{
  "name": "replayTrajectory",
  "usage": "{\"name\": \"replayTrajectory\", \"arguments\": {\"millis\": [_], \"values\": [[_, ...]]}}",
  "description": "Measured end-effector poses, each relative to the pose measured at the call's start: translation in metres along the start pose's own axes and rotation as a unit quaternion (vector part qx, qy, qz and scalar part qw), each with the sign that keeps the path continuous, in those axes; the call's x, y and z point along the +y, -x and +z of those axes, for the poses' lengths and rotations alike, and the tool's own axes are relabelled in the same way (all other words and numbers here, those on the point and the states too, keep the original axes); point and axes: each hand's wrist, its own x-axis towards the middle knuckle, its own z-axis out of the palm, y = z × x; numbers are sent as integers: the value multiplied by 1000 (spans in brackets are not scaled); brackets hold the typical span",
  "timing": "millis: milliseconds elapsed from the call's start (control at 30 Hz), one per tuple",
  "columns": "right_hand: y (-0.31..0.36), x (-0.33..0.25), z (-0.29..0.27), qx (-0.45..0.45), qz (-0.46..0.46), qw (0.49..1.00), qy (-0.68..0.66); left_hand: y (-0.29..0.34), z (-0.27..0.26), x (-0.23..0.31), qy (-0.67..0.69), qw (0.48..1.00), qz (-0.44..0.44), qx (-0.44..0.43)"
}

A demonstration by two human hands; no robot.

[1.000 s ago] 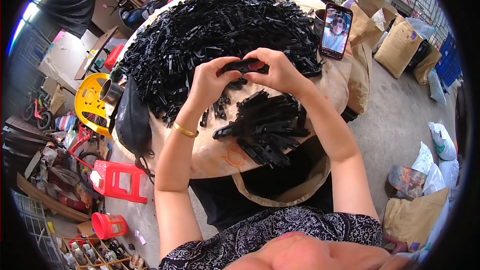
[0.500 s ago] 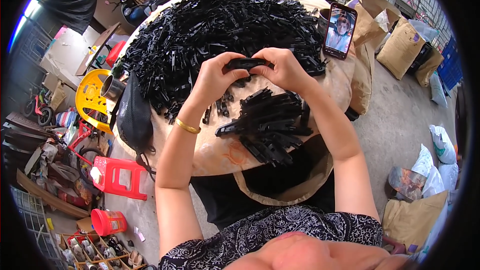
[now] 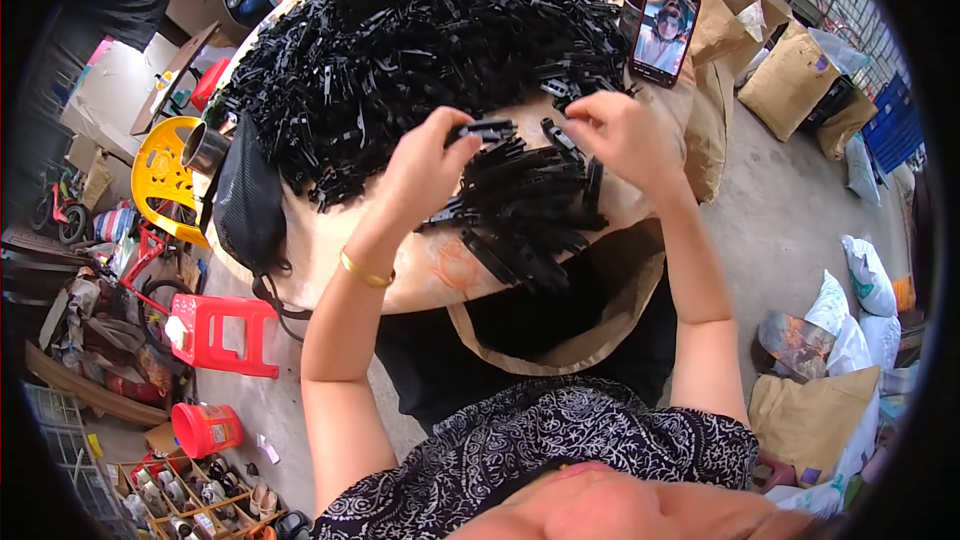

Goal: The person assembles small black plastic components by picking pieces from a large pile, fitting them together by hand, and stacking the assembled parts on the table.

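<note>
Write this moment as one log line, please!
left hand: pinching slim black plastic-looking piece | right hand: beside another piece, grip unclear | large black heap: on round cream-topped table

A slim black plastic piece (image 3: 491, 129) is held sideways between a large tangled heap (image 3: 400, 50) and a smaller, fanned pile (image 3: 520, 205).

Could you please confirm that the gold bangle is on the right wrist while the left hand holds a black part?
Not quite: the head view shows the gold bangle on the left wrist, while the left hand holds a black part.
</note>
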Motion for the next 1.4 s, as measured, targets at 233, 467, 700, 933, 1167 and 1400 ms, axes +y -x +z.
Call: {"name": "replayTrajectory", "arguments": {"millis": [233,467,700,933,1167,1400], "values": [[31,-6,18,-27,-2,987,156,48,53,-3,-89,973,174,126],[57,-17,18,-3,-49,994,-102,71,83,5,-149,950,225,160],[113,-28,-7,-8,-77,991,-108,98,108,18,-136,920,329,166],[160,-33,-4,-12,-57,995,-76,121,121,15,-174,897,381,142],[182,-33,0,-129,39,991,14,126,120,11,-189,888,412,74],[123,-20,-26,55,-36,998,9,63,96,31,-214,951,197,101]]}}
